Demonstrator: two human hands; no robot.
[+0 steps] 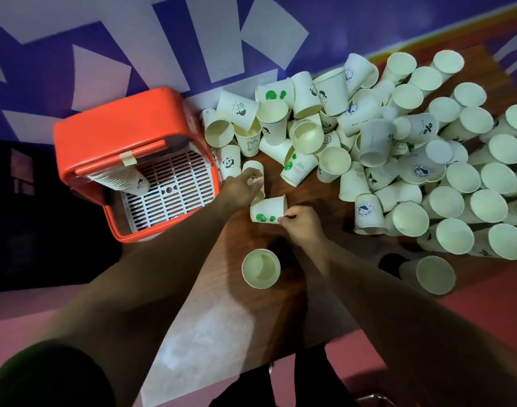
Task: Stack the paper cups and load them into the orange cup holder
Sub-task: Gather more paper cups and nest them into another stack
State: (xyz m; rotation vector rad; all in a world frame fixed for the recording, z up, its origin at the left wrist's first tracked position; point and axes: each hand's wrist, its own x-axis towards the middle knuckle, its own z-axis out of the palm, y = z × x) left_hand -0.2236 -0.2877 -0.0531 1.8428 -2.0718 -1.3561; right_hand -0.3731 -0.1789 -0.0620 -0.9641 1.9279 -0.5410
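Observation:
The orange cup holder (110, 124) stands at the table's left end, with a stack of cups (122, 179) lying inside on its white grid. My left hand (241, 186) grips a small white cup (253, 167) just right of the holder. My right hand (300, 223) pinches the edge of a cup with green dots (266, 211) lying on its side between both hands. One upright cup (260, 268) stands nearer to me.
A big heap of several loose paper cups (398, 148) covers the brown table (310, 304) from the middle to the right. A lone cup (433, 274) lies near the front right. A dark object (31, 215) sits left of the holder.

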